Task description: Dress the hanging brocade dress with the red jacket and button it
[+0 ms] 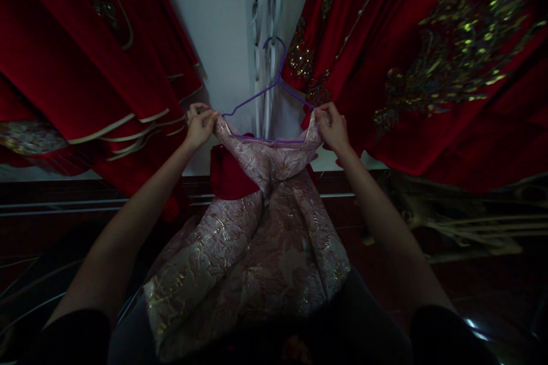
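A pale pink dress (265, 239) with a gold brocade pattern hangs from a purple wire hanger (274, 82) and spreads down toward me. My left hand (199, 125) is closed on the dress's left shoulder, right at that end of the hanger. My right hand (333, 128) is closed on the right shoulder of the dress at the hanger's other end. The hanger's hook (276, 48) points up in front of a white wall. Both arms are stretched forward.
Red garments with cream trim (98, 68) hang at the left. Red garments with gold embroidery (449, 63) hang at the right. A red cloth (229, 174) shows behind the dress. Dark glossy flooring (492, 285) lies below, and white vertical strips (263, 23) run up the wall.
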Tool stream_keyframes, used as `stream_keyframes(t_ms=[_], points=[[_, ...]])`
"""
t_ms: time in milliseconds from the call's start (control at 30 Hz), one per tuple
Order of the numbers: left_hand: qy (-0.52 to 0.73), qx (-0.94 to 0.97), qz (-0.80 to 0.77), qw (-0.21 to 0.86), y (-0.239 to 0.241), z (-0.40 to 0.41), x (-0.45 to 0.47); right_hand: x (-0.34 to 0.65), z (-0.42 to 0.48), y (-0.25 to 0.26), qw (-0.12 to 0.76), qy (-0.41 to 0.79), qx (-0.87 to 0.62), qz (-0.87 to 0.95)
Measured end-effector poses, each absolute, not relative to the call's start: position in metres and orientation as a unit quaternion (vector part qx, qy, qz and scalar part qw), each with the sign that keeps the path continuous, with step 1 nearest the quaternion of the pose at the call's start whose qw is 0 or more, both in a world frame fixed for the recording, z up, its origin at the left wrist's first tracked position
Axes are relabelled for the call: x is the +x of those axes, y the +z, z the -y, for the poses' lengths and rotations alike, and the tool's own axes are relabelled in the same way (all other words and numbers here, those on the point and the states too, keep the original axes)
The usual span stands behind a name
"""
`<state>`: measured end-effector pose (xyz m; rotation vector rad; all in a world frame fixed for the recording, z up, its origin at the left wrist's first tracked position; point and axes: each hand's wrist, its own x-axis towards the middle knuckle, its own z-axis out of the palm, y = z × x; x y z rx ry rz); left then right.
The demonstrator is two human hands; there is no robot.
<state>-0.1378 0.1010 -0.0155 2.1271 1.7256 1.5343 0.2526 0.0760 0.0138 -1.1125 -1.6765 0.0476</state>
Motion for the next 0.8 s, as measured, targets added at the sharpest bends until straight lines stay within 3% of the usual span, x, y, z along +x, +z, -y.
stream_keyframes(t_ms=[67, 167, 333, 400, 500, 567, 800], points=[[0.481, 0.713, -0.509, 0.027, -0.002, -0.104, -0.124, 0.254, -0.076, 0.014, 0.537, 0.023, -0.465, 0.703], [0.46, 0.745, -0.46, 0.15, 0.006, -0.109, -0.117, 0.257, -0.078, 0.015, 0.542, 0.033, -0.461, 0.702], [0.48, 0.642, -0.498, 0.332, -0.027, -0.119, -0.142, 0.258, -0.081, 0.015, 0.551, 0.049, -0.453, 0.699], [0.447, 0.639, -0.539, 0.32, -0.053, -0.119, -0.153, 0.257, -0.082, 0.014, 0.552, 0.05, -0.454, 0.698], [0.358, 0.723, -0.559, 0.191, -0.088, -0.116, -0.158, 0.256, -0.082, 0.014, 0.553, 0.051, -0.455, 0.696], [0.334, 0.748, -0.55, 0.164, -0.102, -0.116, -0.154, 0.256, -0.083, 0.014, 0.554, 0.052, -0.456, 0.695], [0.413, 0.651, -0.531, 0.351, -0.066, -0.132, -0.146, 0.259, -0.082, 0.016, 0.535, 0.057, -0.452, 0.711]])
